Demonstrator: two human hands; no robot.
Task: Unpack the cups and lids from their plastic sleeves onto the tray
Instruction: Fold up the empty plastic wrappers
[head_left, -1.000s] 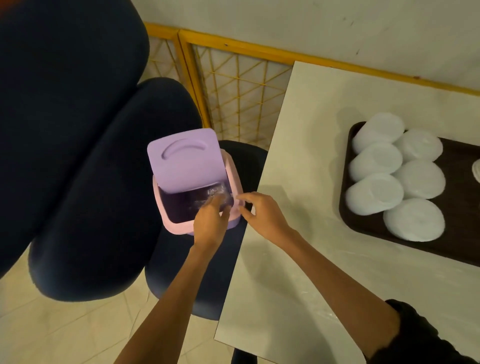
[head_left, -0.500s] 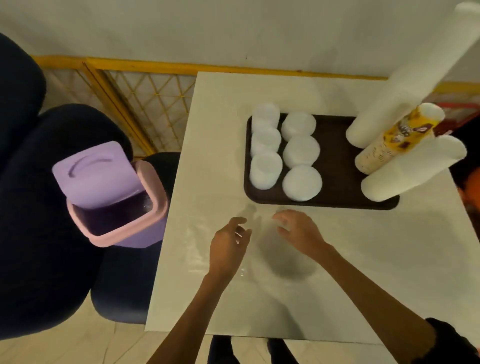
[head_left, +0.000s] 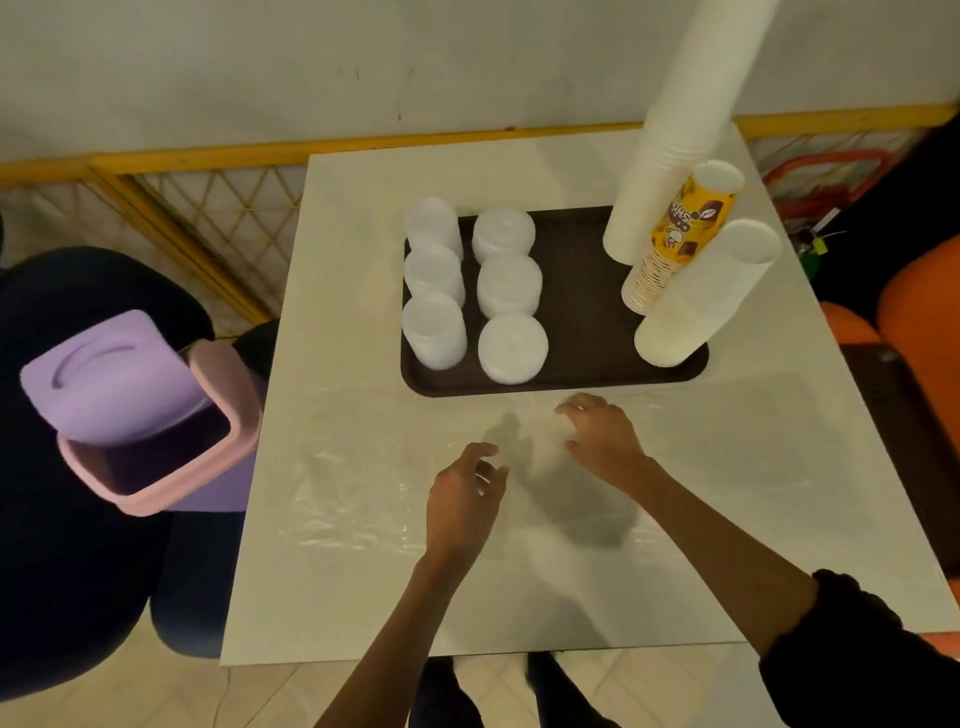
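A dark brown tray (head_left: 576, 322) sits on the white table (head_left: 363, 519). On its left stand several stacks of white lids (head_left: 511, 345). On its right stand two tall stacks of white cups (head_left: 706, 291) and a stack of yellow printed cups (head_left: 680, 234). My left hand (head_left: 462, 499) hovers over the table in front of the tray, fingers loosely curled and holding nothing. My right hand (head_left: 602, 441) hovers just before the tray's front edge, fingers relaxed and spread, also holding nothing. No plastic sleeve is visible in either hand.
A pink bin with a tilted purple swing lid (head_left: 135, 410) stands on a dark chair (head_left: 78, 571) left of the table. A yellow lattice railing (head_left: 218, 228) runs behind. An orange seat (head_left: 914, 322) is at the right.
A second ago both hands were at the bin's opening with crumpled plastic. They have since come back over the table in front of the tray, and my view has swung right.
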